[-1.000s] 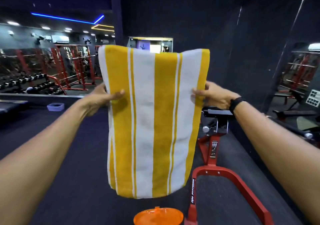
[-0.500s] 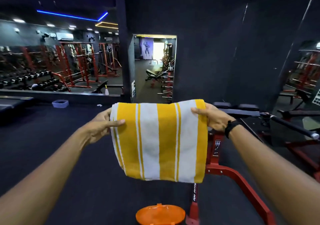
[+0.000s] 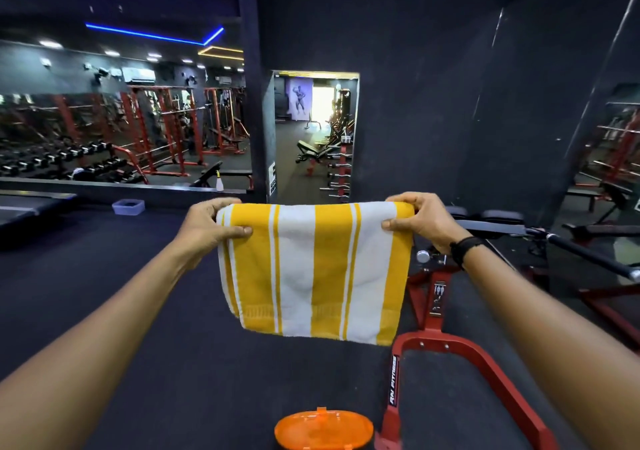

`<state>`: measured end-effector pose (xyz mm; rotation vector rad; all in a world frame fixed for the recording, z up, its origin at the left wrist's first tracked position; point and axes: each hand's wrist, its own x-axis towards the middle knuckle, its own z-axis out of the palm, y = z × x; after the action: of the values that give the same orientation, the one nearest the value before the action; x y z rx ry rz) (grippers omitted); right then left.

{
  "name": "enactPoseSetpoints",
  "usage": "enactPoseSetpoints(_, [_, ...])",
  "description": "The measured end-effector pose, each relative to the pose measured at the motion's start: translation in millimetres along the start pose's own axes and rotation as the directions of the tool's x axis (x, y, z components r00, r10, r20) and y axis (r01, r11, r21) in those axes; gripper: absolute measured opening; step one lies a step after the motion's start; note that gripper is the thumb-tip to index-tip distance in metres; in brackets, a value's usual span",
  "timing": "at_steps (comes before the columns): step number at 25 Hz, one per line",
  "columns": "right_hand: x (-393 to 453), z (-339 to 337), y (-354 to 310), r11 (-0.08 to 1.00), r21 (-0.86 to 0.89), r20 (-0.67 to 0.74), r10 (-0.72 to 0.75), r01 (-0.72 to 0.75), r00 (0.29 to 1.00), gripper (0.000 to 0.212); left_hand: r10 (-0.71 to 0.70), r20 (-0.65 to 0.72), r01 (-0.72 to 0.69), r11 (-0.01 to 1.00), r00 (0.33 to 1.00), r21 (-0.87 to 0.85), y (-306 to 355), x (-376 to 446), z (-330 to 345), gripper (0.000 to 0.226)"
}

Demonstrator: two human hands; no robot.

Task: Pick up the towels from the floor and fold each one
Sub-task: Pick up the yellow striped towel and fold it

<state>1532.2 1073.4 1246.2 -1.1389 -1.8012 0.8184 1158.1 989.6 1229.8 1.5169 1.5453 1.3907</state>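
A yellow-and-white striped towel [image 3: 315, 273] hangs folded in front of me at chest height, its stripes running vertically. My left hand [image 3: 207, 226] pinches its top left corner, thumb on the near side. At the top right corner my right hand [image 3: 420, 222] grips the fold the same way; a black band sits on that wrist. The towel's lower edge hangs free above the dark floor.
A red machine frame [image 3: 460, 352] stands on the floor just right of the towel, with a black bar [image 3: 588, 259] reaching right. An orange lidded container [image 3: 323, 430] lies on the floor below. Mirrors, dumbbell racks and a doorway [image 3: 317, 137] are behind.
The towel was held high and long; both hands brought it down and folded it over, so it now hangs about half as long.
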Motion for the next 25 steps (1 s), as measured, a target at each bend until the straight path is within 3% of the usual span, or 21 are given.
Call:
enactPoseSetpoints(2, [-2.7, -3.7, -4.2, 0.994, -0.105, 0.007, -0.031, 0.032, 0.999, 0.034, 0.078, 0.034, -0.083, 0.976, 0.996, 0.202, 6.6, 1.3, -5.9, 0.036])
enactPoseSetpoints(4, [-8.3, -11.2, -10.4, 0.999, -0.043, 0.092, -0.002, 0.006, 0.996, 0.035, 0.084, 0.17, -0.129, 0.952, 0.982, 0.277, 13.4, 3.3, -17.4, 0.034])
enactPoseSetpoints(7, [-19.2, -24.4, -21.2, 0.951, 0.28, 0.378, 0.016, -0.131, 0.926, 0.025, 0.015, 0.417, -0.02, 1.0, 0.909, 0.007, 21.5, -1.2, -35.4, 0.058])
enactPoseSetpoints(9, [-19.9, -24.9, -24.4, 0.908, 0.362, 0.435, 0.035, -0.21, 0.9, 0.021, -0.035, 0.433, 0.075, 0.994, 0.901, -0.076, 22.5, -1.6, -36.2, 0.064])
enactPoseSetpoints(11, [-13.8, -12.4, -21.8, 0.947, 0.233, 0.323, 0.14, -0.222, 0.936, 0.025, -0.141, 0.311, 0.14, 0.99, 0.94, 0.027, 20.1, 4.3, -27.8, 0.066])
enactPoseSetpoints(13, [-6.5, 9.5, -16.2, 0.973, 0.07, 0.045, 0.219, -0.222, 0.975, 0.032, -0.216, 0.124, 0.193, 0.965, 0.968, 0.178, 16.3, 8.6, -8.8, 0.051])
enactPoseSetpoints(16, [-0.6, 38.9, -19.8, 0.989, -0.083, -0.331, 0.088, -0.122, 0.94, 0.035, -0.22, -0.014, 0.219, 0.955, 0.975, 0.198, 30.5, 5.8, 24.2, 0.038])
enactPoseSetpoints(18, [-5.8, 51.5, -35.9, 0.974, -0.215, -0.386, -0.022, -0.067, 0.922, 0.031, -0.26, 0.059, 0.255, 0.964, 0.964, 0.069, 49.2, 1.4, 44.4, 0.029])
enactPoseSetpoints(22, [-24.5, 80.5, -68.8, 0.973, -0.217, -0.372, -0.153, 0.075, 0.916, 0.03, -0.322, 0.195, 0.336, 0.941, 0.927, -0.041, 76.3, -8.5, 75.6, 0.011])
enactPoseSetpoints(25, [-33.3, 93.4, -79.5, 0.961, -0.213, -0.327, -0.24, 0.177, 0.914, 0.033, -0.335, 0.359, 0.407, 0.901, 0.871, -0.148, 85.8, -10.8, 84.7, 0.023])
